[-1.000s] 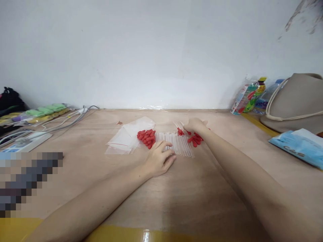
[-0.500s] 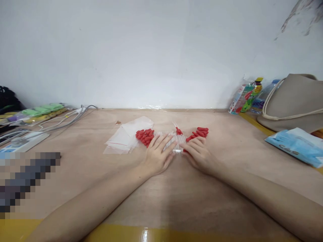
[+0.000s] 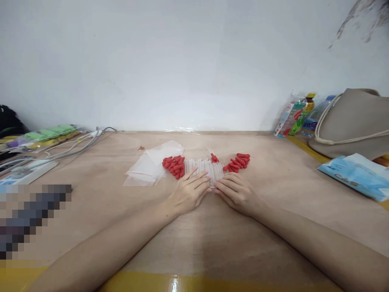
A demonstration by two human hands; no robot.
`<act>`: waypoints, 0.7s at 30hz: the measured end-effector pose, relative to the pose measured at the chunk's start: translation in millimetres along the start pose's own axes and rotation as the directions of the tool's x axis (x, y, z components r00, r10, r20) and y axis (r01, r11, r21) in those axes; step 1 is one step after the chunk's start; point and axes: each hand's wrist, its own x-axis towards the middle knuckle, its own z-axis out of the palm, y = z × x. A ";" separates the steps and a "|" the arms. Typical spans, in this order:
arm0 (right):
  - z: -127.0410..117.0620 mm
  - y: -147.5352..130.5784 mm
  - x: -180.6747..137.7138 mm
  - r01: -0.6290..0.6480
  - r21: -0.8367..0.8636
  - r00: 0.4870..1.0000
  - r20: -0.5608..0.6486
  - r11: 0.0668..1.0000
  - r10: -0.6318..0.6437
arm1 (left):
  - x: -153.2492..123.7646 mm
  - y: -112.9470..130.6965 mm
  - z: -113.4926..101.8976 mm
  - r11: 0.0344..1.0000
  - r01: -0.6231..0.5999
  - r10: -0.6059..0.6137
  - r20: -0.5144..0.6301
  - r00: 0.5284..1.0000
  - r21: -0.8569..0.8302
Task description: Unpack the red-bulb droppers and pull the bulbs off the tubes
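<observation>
Clear thin tubes (image 3: 200,164) lie side by side in a flat row on the table. My left hand (image 3: 190,190) rests over the near left part of the row, its fingers stretched out and slightly spread. At the near right end, my right hand (image 3: 238,192) touches the tubes with extended fingers held close together; its thumb is mostly hidden. A pile of red rubber bulbs (image 3: 174,166) sits left of the row, and more red bulbs (image 3: 240,161) lie to the right. Behind the tubes are a few droppers with red bulbs (image 3: 214,157) on clear stems.
Clear zip bags (image 3: 152,164) lie left of the bulbs. A power strip (image 3: 28,170) with cables is at the left. On the right are a blue tissue pack (image 3: 355,176), a beige bag (image 3: 355,121) and drink bottles (image 3: 300,117). A wall stands behind the table.
Both hands have drawn back a little toward me, uncovering more of the tube row. My right fingers have come off the right-hand bulbs to the tubes' near end.
</observation>
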 end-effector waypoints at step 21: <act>-11.9 1.5 -14.8 0.170 -0.015 0.985 -0.032 0.985 -0.170 | -1.4 2.8 -6.9 0.994 -0.037 0.037 0.003 0.999 -0.105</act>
